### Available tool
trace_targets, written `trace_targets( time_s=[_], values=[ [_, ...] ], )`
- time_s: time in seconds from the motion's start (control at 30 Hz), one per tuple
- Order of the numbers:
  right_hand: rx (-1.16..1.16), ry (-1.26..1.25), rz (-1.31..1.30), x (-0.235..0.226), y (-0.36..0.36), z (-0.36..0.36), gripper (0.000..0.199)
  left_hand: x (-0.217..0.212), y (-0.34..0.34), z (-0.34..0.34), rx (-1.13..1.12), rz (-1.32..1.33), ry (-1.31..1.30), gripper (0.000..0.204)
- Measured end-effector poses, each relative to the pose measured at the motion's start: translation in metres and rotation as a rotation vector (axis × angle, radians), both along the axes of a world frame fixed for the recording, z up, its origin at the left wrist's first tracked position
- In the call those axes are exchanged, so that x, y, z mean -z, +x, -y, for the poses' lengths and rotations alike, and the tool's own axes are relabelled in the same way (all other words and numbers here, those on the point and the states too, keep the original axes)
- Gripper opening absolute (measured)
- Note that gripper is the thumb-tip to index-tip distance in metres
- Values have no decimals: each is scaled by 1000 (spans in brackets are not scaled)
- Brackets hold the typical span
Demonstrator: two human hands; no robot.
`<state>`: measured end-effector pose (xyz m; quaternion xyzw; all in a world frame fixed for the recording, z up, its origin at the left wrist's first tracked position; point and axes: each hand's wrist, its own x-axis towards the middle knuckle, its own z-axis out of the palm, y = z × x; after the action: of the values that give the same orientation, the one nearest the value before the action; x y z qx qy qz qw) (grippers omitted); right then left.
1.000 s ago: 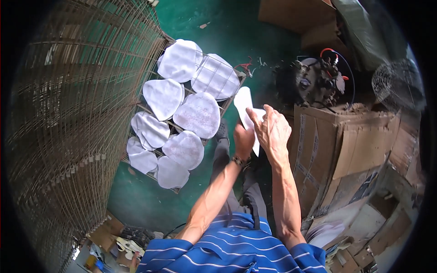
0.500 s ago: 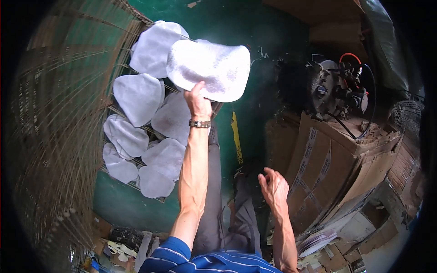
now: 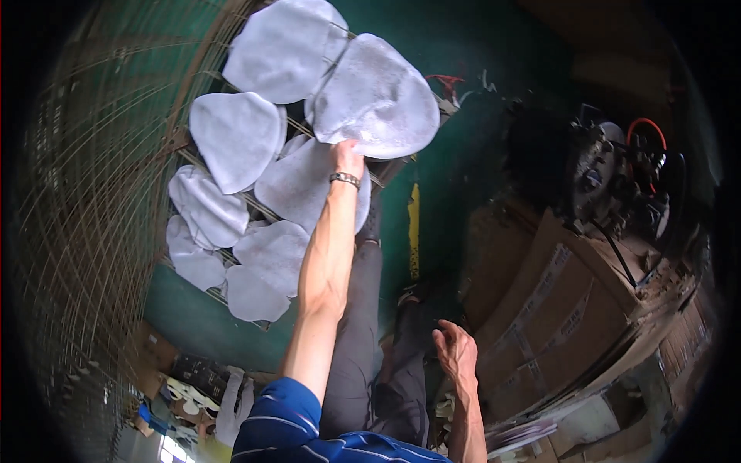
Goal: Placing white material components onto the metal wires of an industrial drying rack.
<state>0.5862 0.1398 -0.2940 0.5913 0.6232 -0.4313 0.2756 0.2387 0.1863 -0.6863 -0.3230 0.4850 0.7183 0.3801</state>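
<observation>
I am holding out my left hand (image 3: 346,158), and it is pinching the edge of a white pad (image 3: 378,96) over the wire rack (image 3: 231,197). About eight pads are lying there, I think. My right hand (image 3: 455,351) is hanging loose, holding nothing

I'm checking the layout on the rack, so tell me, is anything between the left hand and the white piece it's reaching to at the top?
Nothing visible is. The left hand already touches the lower edge of the white piece, which lies on the wire rack among other white pieces. The right hand hangs empty, low by the cardboard boxes.
</observation>
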Motion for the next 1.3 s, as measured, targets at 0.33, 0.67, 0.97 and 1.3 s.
trace_targets(
  time_s=[0.33,0.67,0.97,1.3],
  values=[
    [57,-69,-13,11,7,6,32,-40,-24,30,1089,-648,-837,57],
    [30,-93,-36,22,5,15,32,-51,-27,114,1580,-1218,-1255,69],
    [35,-120,-22,32,4,22,32,-55,-34,124,1590,-1330,-1268,61],
    [-5,-53,-176,-26,-15,15,31,-150,-39,129,1098,-1227,-1157,54]
  ],
)
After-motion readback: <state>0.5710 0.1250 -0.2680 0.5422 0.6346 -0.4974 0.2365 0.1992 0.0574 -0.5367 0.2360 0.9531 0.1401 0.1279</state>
